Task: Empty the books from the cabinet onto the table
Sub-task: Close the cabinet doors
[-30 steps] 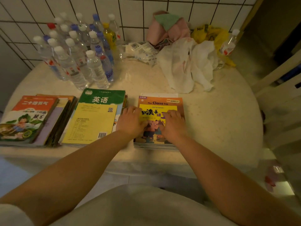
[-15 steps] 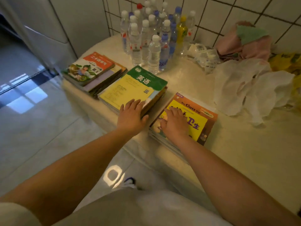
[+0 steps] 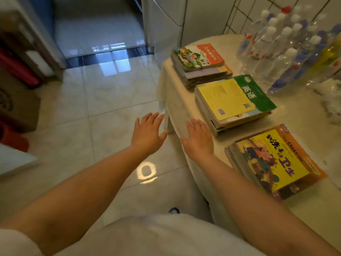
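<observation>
Where they pressed books, both hands [image 3: 148, 132] now hover.

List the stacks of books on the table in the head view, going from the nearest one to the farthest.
Orange-and-yellow picture book stack → green-and-yellow book stack → red-topped book stack, all on the table; water bottles stand beyond them.
</observation>
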